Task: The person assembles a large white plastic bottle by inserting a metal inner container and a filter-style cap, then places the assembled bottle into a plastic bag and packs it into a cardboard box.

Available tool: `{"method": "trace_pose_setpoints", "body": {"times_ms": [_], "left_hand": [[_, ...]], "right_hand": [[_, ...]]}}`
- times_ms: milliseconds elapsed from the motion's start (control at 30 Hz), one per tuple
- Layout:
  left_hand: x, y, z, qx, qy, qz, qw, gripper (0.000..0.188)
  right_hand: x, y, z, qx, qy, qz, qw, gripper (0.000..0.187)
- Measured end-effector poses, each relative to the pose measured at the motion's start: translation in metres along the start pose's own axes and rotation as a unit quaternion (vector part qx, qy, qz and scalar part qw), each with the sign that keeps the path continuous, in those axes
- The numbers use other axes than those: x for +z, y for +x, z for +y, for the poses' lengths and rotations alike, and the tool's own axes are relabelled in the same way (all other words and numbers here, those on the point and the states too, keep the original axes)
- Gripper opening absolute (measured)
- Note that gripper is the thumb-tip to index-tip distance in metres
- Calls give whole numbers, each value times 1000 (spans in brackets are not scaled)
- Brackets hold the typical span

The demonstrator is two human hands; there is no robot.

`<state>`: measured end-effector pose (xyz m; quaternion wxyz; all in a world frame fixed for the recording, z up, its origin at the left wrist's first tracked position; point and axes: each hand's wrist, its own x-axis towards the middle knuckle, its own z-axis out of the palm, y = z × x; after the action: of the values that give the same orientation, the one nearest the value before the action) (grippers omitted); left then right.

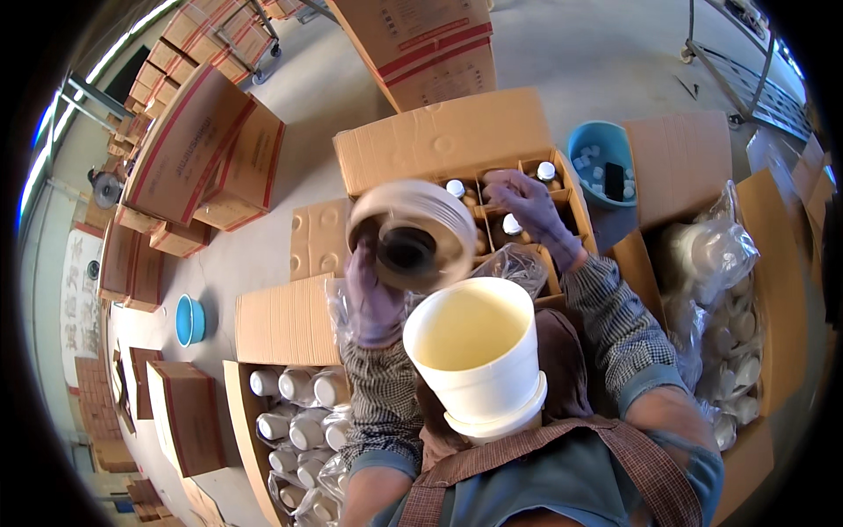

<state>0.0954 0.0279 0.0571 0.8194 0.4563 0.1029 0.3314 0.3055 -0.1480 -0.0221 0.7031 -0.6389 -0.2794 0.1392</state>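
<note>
My gloved left hand (371, 294) grips a round cream-coloured thing (450, 230) with a dark hollow in its middle, tilted and smeared by motion; I cannot tell its exact kind. Over the far right part of an open cardboard carton (439, 140) is my gloved right hand (531, 206), its fingers curled; whatever they hold is hidden. Cardboard dividers split that carton into compartments, where bottles with white caps (512, 225) stand upright, one just below my right hand. Between my forearms a white bucket (487, 386) stands close to my body, pale yellow inside.
At left, an open carton (235, 395) holds several white bottles in clear plastic. Another carton (777, 290) at right holds plastic-wrapped whitish pieces. A blue tub (580, 140) contains white caps and a dark flat object. Closed cartons (237, 171), a blue basin (190, 320) and a metal cart (738, 79) stand beyond.
</note>
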Motion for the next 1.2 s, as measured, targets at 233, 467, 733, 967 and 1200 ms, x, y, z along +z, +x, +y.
{"method": "trace_pose_setpoints", "body": {"times_ms": [233, 467, 733, 967, 1200], "left_hand": [[-20, 13, -124, -414, -290, -25, 862, 54], [-7, 1, -135, -431, -280, -32, 857, 56], [31, 50, -86, -321, -378, -290, 819, 67], [42, 9, -45, -84, -185, -259, 944, 56], [24, -54, -41, -133, -282, -213, 926, 54]], "right_hand": [[-18, 6, 106, 83, -687, -223, 686, 59], [-29, 10, -33, -167, -506, -85, 842, 55], [11, -55, -227, -513, -473, -300, 650, 65], [-17, 10, -235, -318, -223, -10, 922, 77], [15, -16, -203, -56, -66, -291, 953, 91]]}}
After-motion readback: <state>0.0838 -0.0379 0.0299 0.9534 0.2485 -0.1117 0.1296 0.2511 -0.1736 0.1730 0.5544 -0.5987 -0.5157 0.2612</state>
